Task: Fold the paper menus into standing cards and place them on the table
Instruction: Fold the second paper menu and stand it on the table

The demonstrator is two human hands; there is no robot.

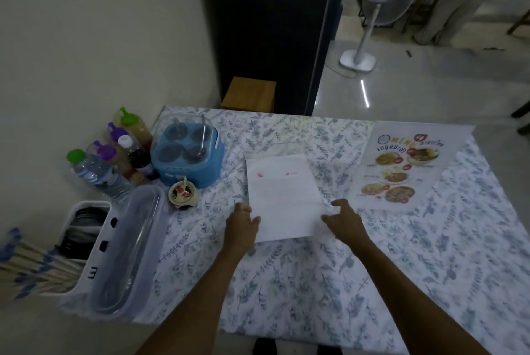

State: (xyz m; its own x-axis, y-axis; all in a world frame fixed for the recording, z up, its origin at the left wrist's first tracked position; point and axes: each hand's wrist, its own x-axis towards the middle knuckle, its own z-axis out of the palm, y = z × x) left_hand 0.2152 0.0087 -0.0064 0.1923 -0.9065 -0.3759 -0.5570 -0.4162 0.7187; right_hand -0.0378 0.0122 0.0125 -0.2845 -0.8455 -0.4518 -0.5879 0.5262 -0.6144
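A white paper menu [282, 196] lies blank side up in the middle of the table [315, 283], with faint red print showing through near its far edge. My left hand [242, 224] rests on its near left edge and my right hand [344, 219] on its near right edge, the fingers pressing the sheet down. A second menu [401, 165] lies flat and printed side up at the far right, showing food photos; it is apart from both hands.
A blue condiment caddy [187, 153], several sauce bottles [130, 139], a water bottle [97, 173] and a small painted cup [183, 195] stand at the left. A clear lidded box [129, 245] and a white cutlery holder [83, 237] sit at the near left. A fan [372, 10] stands beyond.
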